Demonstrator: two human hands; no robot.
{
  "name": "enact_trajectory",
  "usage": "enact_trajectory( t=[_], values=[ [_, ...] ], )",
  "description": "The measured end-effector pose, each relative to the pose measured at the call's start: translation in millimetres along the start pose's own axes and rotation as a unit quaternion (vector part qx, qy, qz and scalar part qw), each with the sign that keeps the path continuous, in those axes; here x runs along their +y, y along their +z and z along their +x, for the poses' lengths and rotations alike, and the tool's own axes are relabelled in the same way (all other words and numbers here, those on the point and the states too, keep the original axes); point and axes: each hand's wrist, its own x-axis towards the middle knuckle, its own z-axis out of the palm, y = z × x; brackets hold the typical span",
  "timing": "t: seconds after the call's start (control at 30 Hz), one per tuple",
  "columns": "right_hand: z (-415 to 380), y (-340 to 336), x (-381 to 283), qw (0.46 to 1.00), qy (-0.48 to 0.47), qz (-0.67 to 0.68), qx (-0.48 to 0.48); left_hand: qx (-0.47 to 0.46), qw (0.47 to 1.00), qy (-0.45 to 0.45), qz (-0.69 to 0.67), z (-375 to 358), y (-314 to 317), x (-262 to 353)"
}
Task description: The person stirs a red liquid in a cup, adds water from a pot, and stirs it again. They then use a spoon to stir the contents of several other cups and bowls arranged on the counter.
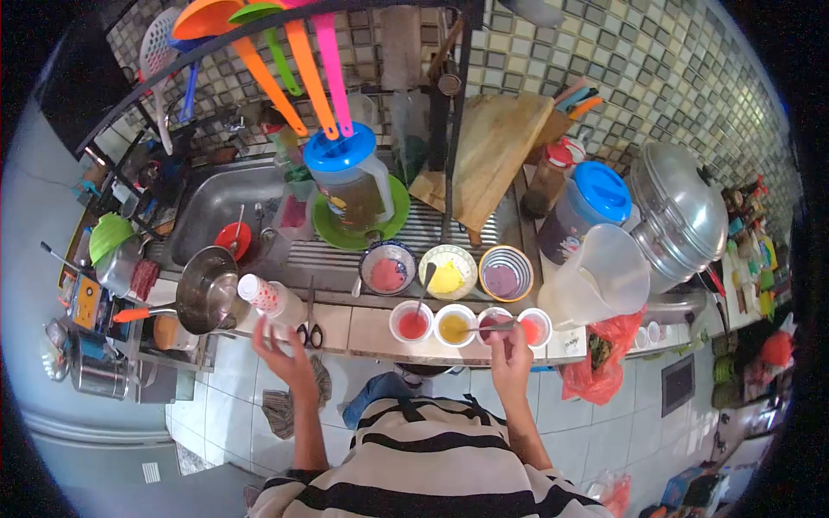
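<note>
My right hand (511, 358) is closed around a metal spoon (490, 328), held level over the small white cups at the counter's front edge. One cup has purple contents (494, 318), partly hidden by the spoon and my fingers. To its left stand a cup with yellow liquid (453, 326) and a cup with red liquid (411, 323), which has a spoon standing in it. A cup with pinkish-red contents (533, 328) is at the right. My left hand (289, 363) is empty, fingers apart, just below a red-dotted white paper cup (262, 294) tipped to one side.
Behind the cups sit three bowls with pink (387, 273), yellow (447, 276) and purple (505, 281) contents. Black scissors (313, 333) and a saucepan (207, 289) are at left. A large clear pitcher (604, 274) stands at right. Ladles (315, 78) hang overhead.
</note>
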Motion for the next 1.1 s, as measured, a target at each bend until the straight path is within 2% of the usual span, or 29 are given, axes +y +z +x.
enact_trajectory(
  t=[0.07,0.13,0.17,0.3,0.37,0.67,0.73,0.87,0.93,1.0,1.07,1.1],
  values=[
    [1,0,-3,0.999,0.025,0.027,0.039,0.044,0.998,0.035,0.037,27,-10,-9],
    [0,-2,3,0.999,0.021,0.035,0.035,0.054,0.998,-0.019,0.025,50,-14,-14],
    [0,-3,1,0.998,0.029,0.032,0.041,0.057,0.998,-0.018,0.027,58,-15,-18],
    [-2,-9,-2,0.997,0.042,0.031,0.050,-0.004,1.000,-0.018,0.012,79,-15,-47],
    [-3,-14,0,0.997,0.043,0.034,0.057,-0.028,0.999,-0.024,-0.006,81,-14,-56],
    [-8,-22,-4,0.988,0.051,0.091,0.112,-0.002,0.996,-0.055,-0.071,82,-11,-46],
    [-10,-19,-6,0.989,0.004,0.068,0.132,-0.015,0.995,-0.041,-0.094,83,-12,-53],
    [-32,-10,-9,0.987,-0.015,0.083,0.134,-0.017,0.991,-0.060,-0.115,81,-13,-58],
    [-39,5,-23,0.996,-0.088,0.012,-0.003,-0.038,0.994,-0.038,-0.096,83,-13,-59],
    [-31,31,-40,0.976,-0.122,0.043,-0.176,-0.047,0.996,-0.041,-0.059,85,-17,-58],
    [-30,70,-45,0.935,-0.056,0.023,-0.349,-0.076,0.997,-0.027,-0.020,88,-21,-64],
    [-28,94,-43,0.927,-0.079,0.032,-0.365,-0.066,0.997,-0.048,0.002,87,-22,-56]
  ],
)
